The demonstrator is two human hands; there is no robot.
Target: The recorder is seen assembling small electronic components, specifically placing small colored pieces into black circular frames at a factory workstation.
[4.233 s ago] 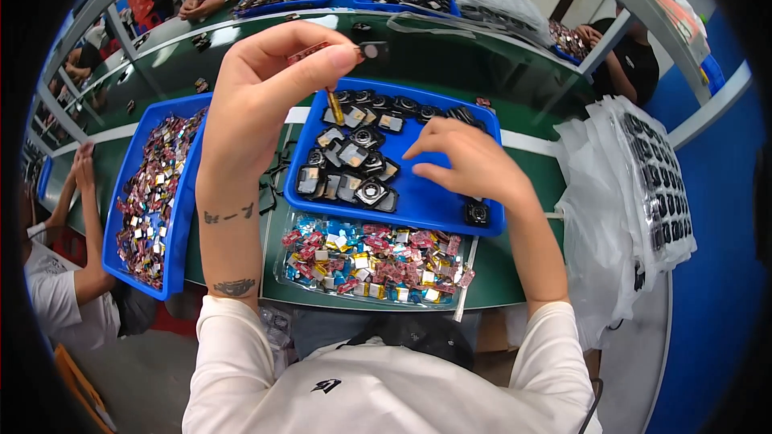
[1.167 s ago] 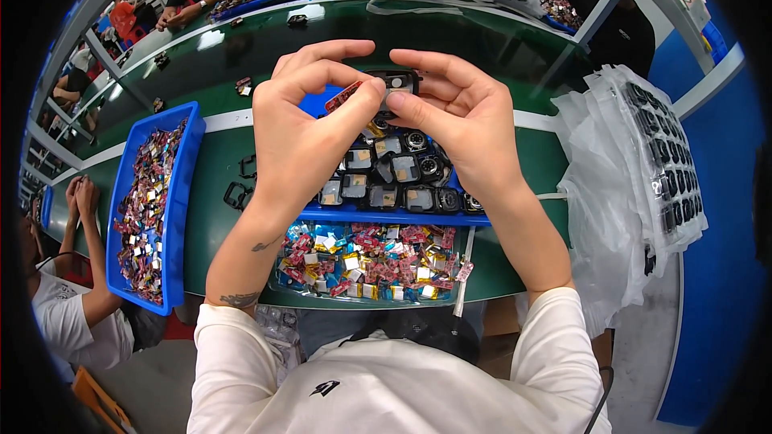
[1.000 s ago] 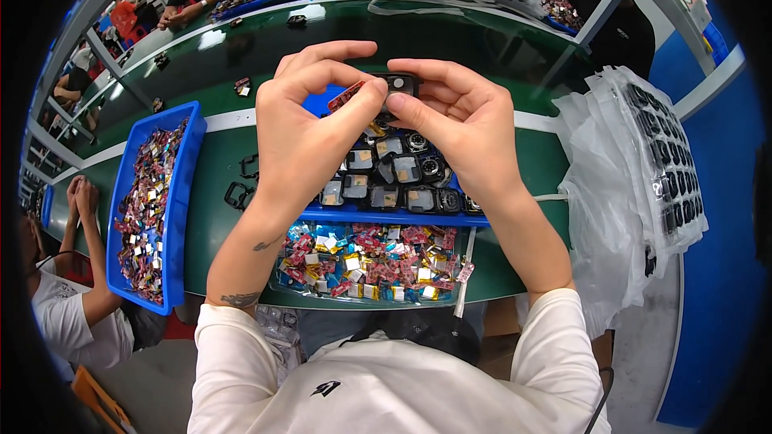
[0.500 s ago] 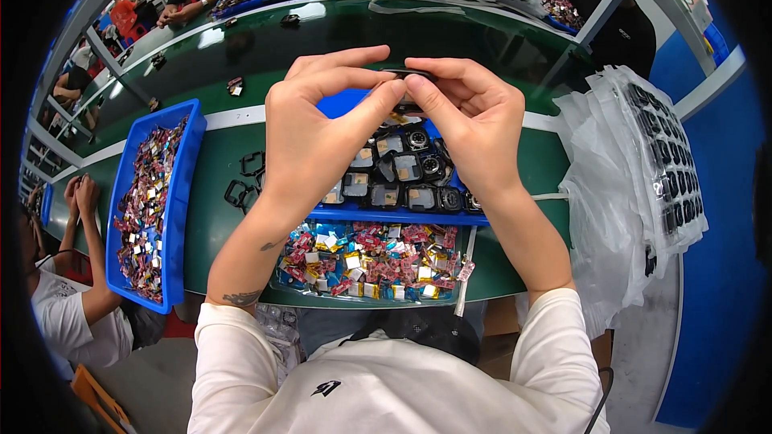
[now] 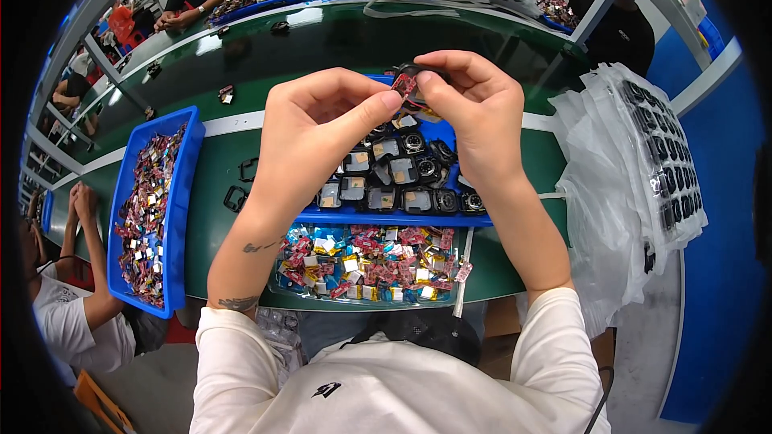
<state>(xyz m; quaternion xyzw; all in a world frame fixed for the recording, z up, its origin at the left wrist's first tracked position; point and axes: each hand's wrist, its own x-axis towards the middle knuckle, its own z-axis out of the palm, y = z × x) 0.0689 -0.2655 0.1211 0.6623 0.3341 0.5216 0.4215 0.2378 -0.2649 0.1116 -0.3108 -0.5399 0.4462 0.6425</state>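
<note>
My left hand (image 5: 314,120) pinches a small red circuit board (image 5: 403,85) between thumb and forefinger. Right beside it, my right hand (image 5: 486,116) grips a black watch case (image 5: 412,69), largely hidden by the fingers. Both hands meet above a blue tray (image 5: 338,216) of black watch cases (image 5: 417,198), some with clear windows and some showing round backs. Nearer to me, a clear plastic tray holds many red circuit boards with white, yellow and blue parts (image 5: 366,265). Two loose black frames (image 5: 236,198) lie on the green table left of the blue tray.
A long blue bin (image 5: 193,141) of similar boards stands on the left. On the right, stacked plastic sheets (image 5: 666,153) hold black cases. Beyond a white strip (image 5: 237,123) runs a green belt (image 5: 322,40) carrying scattered parts. Other people sit across it and at left.
The red board now shows between my fingertips, and the watch case has turned and tilted in my right hand. My left hand has drawn slightly lower.
</note>
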